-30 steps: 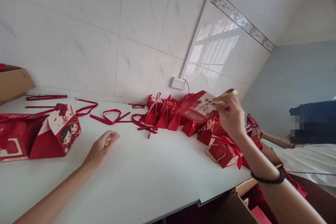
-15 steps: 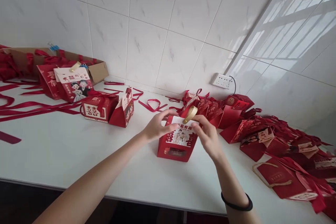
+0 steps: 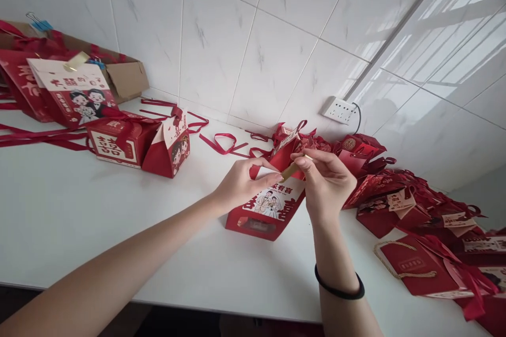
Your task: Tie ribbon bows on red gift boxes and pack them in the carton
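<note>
A red gift box with a white flap, a printed couple and a small window stands on the white table, leaning a little. My left hand pinches the upper left of its flap between thumb and fingers. At the flap's top, a gold ribbon loop is gripped by my right hand, fingertips pressed together on it. My fingers partly cover the box's top edge. A black band circles my right wrist.
Finished-looking red boxes crowd the right side. Several more, including a red box, stand at left near a cardboard carton. Red ribbons lie along the wall. A white power strip sits against the tiles.
My right hand has moved from the box's upper right edge onto the gold ribbon and now pinches it. My left hand stays at the flap; the view has shifted and tilted.
</note>
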Tool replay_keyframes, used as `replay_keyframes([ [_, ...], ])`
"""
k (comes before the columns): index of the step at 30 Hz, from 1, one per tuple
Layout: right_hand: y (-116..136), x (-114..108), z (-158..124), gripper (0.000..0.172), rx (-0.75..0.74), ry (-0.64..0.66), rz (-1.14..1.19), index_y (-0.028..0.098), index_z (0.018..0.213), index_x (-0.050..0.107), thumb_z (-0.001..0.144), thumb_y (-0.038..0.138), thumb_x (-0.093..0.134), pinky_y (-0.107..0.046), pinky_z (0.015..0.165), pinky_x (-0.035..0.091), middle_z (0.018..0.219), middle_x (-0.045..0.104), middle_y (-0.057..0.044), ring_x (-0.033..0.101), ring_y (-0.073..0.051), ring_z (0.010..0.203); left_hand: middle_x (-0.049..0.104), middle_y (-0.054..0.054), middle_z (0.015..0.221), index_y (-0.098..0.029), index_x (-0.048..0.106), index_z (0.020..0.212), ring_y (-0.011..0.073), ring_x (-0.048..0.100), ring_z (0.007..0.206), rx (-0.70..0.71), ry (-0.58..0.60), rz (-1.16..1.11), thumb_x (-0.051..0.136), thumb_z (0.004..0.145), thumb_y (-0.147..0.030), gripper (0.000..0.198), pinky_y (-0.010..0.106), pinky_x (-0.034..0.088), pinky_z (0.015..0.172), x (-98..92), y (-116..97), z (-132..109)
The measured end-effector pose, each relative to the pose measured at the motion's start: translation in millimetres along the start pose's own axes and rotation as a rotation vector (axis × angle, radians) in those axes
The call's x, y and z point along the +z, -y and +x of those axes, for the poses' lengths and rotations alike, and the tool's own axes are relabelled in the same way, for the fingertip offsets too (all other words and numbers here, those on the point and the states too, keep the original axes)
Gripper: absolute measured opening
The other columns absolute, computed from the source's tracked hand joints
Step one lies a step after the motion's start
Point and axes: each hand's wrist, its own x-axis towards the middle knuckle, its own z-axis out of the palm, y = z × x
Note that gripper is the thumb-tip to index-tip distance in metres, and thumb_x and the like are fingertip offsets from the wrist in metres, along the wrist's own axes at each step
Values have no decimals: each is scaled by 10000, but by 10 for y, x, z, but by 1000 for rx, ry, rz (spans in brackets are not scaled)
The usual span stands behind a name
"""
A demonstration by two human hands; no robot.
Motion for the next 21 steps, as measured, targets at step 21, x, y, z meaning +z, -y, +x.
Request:
replay_keyframes([
  [21,-385,-69,-81,286,426,484,165,204,848,617,785,482,631,-294,681,502,831,675,-19,623,-170,753,648,46,671,-155,647,739,173,599,629,-85,-181,-333,508,767,-595,462,266,455,545,-224,120,48],
])
